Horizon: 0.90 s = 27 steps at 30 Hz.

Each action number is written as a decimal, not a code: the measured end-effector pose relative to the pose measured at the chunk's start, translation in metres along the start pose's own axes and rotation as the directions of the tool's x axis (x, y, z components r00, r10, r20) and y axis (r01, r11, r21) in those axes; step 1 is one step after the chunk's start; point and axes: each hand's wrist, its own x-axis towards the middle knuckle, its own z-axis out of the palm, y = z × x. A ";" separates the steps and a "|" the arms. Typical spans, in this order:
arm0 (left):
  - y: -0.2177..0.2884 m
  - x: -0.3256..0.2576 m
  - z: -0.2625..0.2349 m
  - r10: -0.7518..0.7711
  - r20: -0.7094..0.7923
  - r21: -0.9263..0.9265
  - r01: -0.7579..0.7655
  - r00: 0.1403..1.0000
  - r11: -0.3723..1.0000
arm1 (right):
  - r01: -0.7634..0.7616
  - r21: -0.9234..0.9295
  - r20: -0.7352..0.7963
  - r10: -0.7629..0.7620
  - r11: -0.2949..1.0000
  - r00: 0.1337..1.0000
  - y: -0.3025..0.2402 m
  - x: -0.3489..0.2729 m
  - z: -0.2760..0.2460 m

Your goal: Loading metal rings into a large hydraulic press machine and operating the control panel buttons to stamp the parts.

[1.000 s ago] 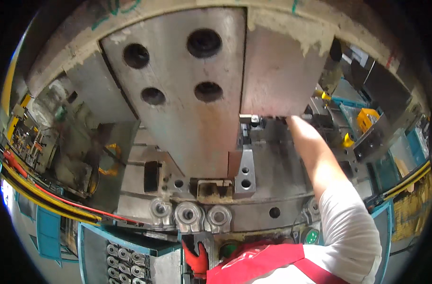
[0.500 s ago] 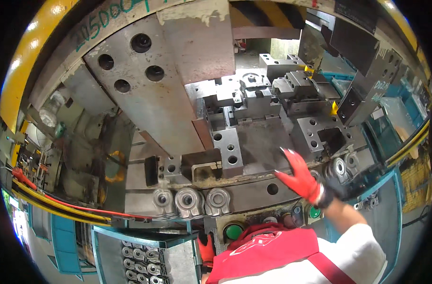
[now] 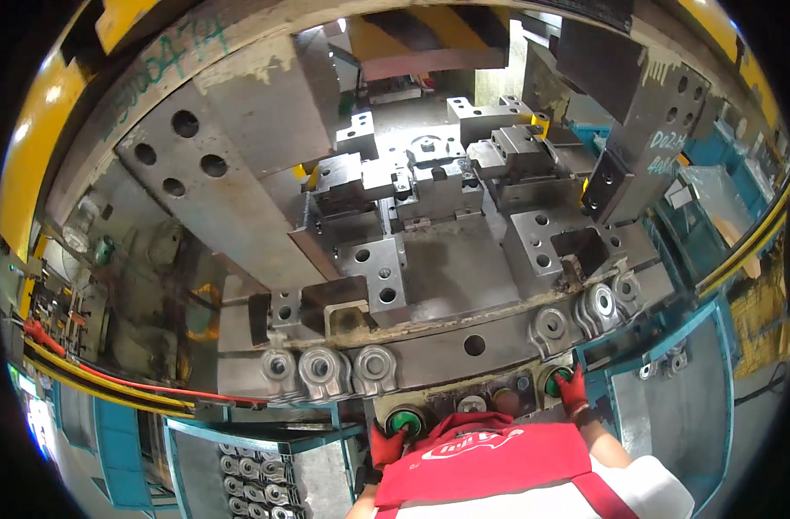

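1. The left hand [image 3: 386,445], in a red glove, presses flat on the left green button [image 3: 403,422]; it grasps nothing.
2. The right hand [image 3: 575,394], also gloved, covers the right green button [image 3: 554,381], fingers extended, holding nothing.
3. Both round buttons face upward on the control panel [image 3: 477,402], whose long axis runs left to right below the press bed [image 3: 451,277].

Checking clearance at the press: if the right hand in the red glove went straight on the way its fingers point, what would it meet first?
The right hand already rests on the round green push button; beyond lie grey metal eyelet parts, though depth is unclear.
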 end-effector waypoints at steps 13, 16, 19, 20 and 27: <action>0.000 0.004 0.004 -0.030 -0.030 0.074 0.032 0.999 0.997 | 0.007 -0.094 -0.038 -0.011 0.996 0.999 -0.006 -0.007 -0.004; -0.009 0.006 0.004 -0.033 -0.059 0.084 0.038 0.998 0.996 | 0.019 -0.076 -0.030 -0.022 0.997 0.999 -0.001 -0.004 -0.001; -0.012 0.006 0.006 -0.057 -0.075 0.083 0.063 0.996 0.995 | 0.016 -0.060 -0.018 -0.017 0.998 1.000 0.001 -0.002 -0.002; -0.005 0.003 0.005 -0.080 -0.076 0.090 0.087 0.994 0.992 | 0.016 -0.057 -0.013 -0.017 0.998 1.000 0.002 -0.001 -0.002; -0.028 0.011 0.008 0.114 -0.051 -0.022 -0.115 0.992 0.993 | 0.111 -0.028 -0.045 -0.112 0.993 0.993 0.011 -0.003 -0.001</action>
